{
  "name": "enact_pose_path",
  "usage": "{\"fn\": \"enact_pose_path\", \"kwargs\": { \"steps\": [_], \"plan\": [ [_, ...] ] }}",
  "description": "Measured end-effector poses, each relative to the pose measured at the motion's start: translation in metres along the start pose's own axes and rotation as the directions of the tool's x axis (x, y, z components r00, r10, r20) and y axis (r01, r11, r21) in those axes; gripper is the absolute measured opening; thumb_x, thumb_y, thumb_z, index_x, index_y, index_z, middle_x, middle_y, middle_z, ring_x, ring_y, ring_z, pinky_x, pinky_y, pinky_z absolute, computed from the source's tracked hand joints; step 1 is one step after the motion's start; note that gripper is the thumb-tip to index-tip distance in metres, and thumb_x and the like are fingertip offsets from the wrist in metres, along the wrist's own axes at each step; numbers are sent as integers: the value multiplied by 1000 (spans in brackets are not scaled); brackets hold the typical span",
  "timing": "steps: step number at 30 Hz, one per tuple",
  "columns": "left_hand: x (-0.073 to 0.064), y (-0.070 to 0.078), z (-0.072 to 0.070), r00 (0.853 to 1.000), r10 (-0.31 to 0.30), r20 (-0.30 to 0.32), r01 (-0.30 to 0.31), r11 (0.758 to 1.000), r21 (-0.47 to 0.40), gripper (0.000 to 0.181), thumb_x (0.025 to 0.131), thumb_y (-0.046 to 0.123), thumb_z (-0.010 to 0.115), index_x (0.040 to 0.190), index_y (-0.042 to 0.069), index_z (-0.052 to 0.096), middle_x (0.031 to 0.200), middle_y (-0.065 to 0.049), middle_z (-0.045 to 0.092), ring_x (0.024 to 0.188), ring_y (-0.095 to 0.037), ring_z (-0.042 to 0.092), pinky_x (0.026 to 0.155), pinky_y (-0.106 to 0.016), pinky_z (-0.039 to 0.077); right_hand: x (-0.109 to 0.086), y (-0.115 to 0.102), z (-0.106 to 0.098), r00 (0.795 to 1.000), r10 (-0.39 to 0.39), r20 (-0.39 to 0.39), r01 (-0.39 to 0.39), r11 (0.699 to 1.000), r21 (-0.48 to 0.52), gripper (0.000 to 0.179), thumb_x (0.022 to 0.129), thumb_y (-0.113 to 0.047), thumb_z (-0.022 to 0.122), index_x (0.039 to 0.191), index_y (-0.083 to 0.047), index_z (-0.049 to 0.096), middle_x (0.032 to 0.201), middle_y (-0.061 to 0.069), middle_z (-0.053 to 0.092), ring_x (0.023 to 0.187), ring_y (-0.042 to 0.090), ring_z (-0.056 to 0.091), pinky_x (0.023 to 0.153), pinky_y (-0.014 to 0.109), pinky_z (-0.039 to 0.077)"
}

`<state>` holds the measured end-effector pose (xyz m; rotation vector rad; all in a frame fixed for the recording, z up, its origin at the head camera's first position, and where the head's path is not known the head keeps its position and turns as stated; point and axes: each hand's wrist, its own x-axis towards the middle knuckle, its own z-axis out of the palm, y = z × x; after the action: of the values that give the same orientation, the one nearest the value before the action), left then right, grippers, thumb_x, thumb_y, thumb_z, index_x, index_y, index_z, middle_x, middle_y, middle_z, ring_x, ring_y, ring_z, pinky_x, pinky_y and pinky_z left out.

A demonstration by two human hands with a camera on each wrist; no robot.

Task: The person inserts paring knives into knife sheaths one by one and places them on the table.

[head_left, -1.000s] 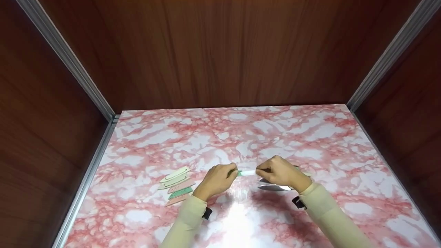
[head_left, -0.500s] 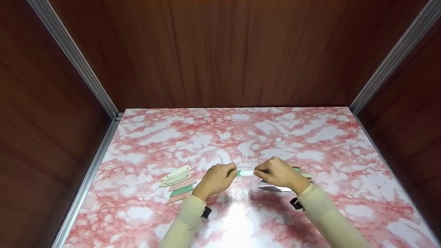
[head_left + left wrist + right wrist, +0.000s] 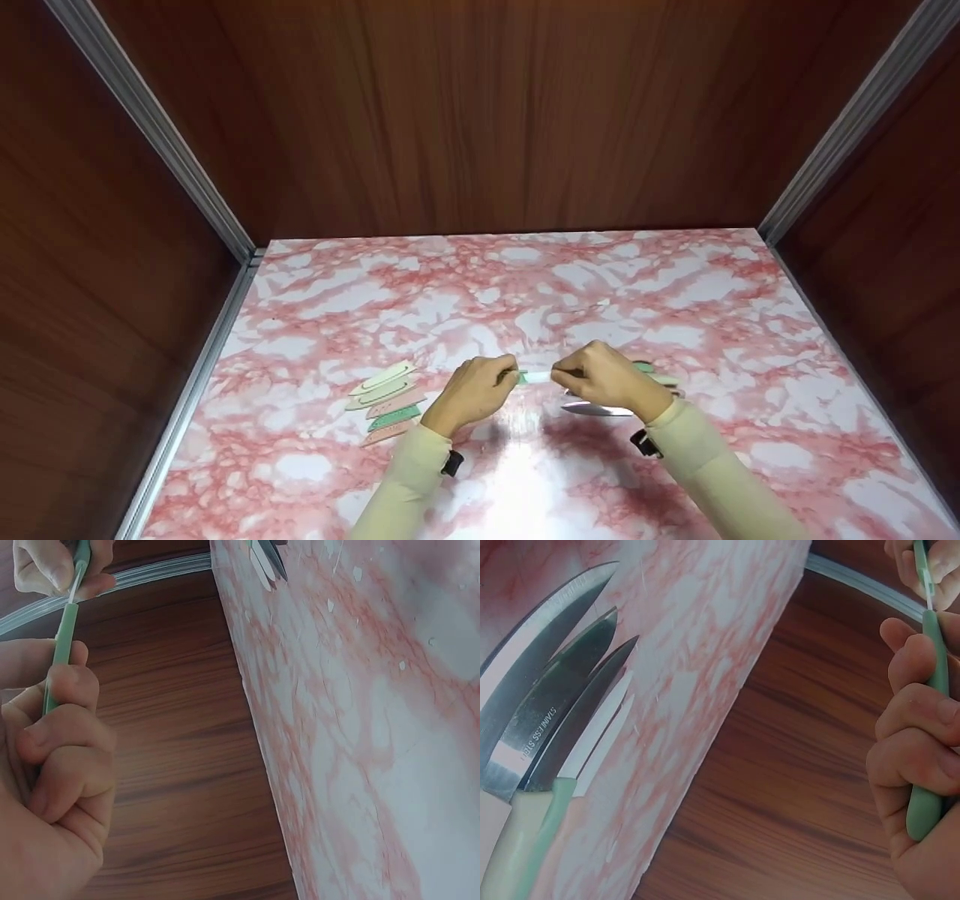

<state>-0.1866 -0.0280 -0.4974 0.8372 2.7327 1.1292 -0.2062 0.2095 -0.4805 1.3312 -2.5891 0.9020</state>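
Over the middle of the table, my two hands face each other with a knife and its cover in line between them. My left hand [image 3: 474, 390] grips a slim green knife sheath [image 3: 64, 637] between curled fingers and thumb. My right hand [image 3: 611, 381] holds a small knife [image 3: 924, 811] by its green handle, fingers wrapped round it. The knife's pale blade [image 3: 539, 377] shows between the hands, its tip end inside the sheath's mouth. Below my right hand lie several bare knives [image 3: 536, 724], blades pointing left, with cream, pink and green handles.
Several flat sheaths [image 3: 394, 412] in cream, pink and green lie in a staggered row left of my left hand. The red-and-white marbled table [image 3: 322, 300] is bounded by dark wood panels [image 3: 495, 112] at the back and sides, with grey metal rails at the corners.
My right hand has shifted slightly left toward my left hand, and a little less blade shows between them. My left hand and the things on the table have stayed put.
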Motion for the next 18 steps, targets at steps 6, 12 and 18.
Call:
{"fn": "enact_pose_path", "kwargs": {
  "steps": [6, 12, 18],
  "plan": [
    [1, 0, 2, 1000, 9, -20, -9, 1000, 4, 23, 99, 23, 44, 77, 20, 53, 59, 9, 42, 50, -6, 37, 51, -24, 34, 1, -1, 0, 1000, -5, 2, 5, 1000, -9, 45, 93, -12, 57, 54, -21, 35, 50, -15, 24, 44, -4, 17, 43, 15, 19],
    [1, 0, 4, 1000, 17, -12, -18, 1000, -16, 23, 99, 23, 45, 77, 20, 53, 60, 9, 42, 50, -6, 37, 51, -24, 34, 2, -3, 2, 1000, 3, 11, -3, 1000, -3, 47, 89, -7, 61, 54, -22, 35, 50, -15, 23, 44, -4, 17, 43, 15, 20],
    [2, 0, 5, 1000, 19, -9, -19, 999, -29, 23, 99, 23, 45, 78, 20, 54, 60, 9, 41, 50, -6, 36, 50, -24, 33, 4, -4, 4, 1000, 12, 15, -12, 1000, -1, 47, 89, -5, 61, 54, -20, 33, 51, -14, 19, 45, -4, 14, 44, 15, 17]
  ]
}}
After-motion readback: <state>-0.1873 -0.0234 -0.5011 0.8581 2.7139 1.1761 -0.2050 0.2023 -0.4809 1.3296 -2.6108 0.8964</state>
